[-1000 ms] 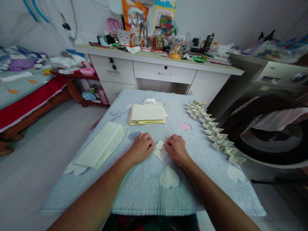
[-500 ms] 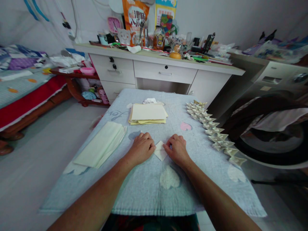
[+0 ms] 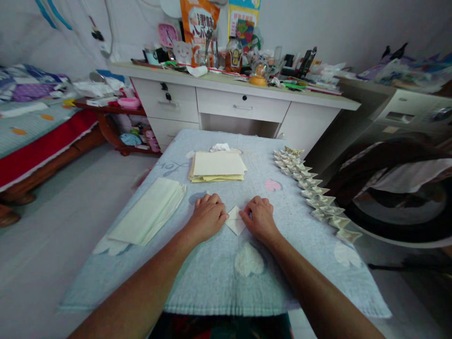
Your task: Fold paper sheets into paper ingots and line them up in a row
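Note:
A small folded paper diamond (image 3: 236,221) lies flat on the cloth-covered table, with a crease across its middle. My left hand (image 3: 211,214) is curled at its left corner, thumb and fingers pinching the edge. At the opposite corner my right hand (image 3: 259,215) grips the paper in the same way, fingers bent. Both wrists rest low near the cloth. Beyond the hands sits a stack of cream paper sheets (image 3: 219,165). Several folded paper boats (image 3: 318,200) stand in a slanting row on the right.
Long folded pale sheets (image 3: 150,212) lie at the table's left. A crumpled white tissue (image 3: 221,148) is behind the stack. The blue tablecloth (image 3: 208,287) hangs over the near edge. A white desk (image 3: 243,106) with clutter stands behind, a washing machine (image 3: 391,117) to the right.

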A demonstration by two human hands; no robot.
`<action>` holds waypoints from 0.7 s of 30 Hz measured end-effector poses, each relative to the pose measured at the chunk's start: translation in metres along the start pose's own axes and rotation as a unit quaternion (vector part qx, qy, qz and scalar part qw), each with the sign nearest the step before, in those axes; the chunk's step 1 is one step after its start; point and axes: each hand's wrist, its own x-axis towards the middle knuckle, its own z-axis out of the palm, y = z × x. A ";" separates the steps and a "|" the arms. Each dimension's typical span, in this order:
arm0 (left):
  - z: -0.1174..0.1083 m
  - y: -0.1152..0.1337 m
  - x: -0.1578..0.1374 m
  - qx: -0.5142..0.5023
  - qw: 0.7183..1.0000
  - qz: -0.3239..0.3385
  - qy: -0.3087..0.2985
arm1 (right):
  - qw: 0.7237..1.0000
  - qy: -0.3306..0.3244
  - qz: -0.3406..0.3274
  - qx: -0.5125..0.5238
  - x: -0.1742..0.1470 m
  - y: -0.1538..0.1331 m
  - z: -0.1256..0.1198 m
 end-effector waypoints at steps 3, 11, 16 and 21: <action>0.000 -0.002 0.000 -0.006 1.000 0.000 -0.005 | 1.000 0.001 -0.001 -0.002 0.000 0.000 -0.001; -0.013 -0.006 0.003 -0.075 0.995 -0.039 -0.048 | 1.000 0.003 -0.003 0.009 -0.001 0.002 0.002; -0.013 -0.007 0.010 -0.133 0.991 -0.015 0.005 | 1.000 -0.004 -0.001 0.000 -0.001 0.000 -0.001; -0.004 -0.004 0.011 -0.150 0.988 0.041 0.019 | 1.000 -0.004 0.000 -0.007 -0.001 0.000 -0.001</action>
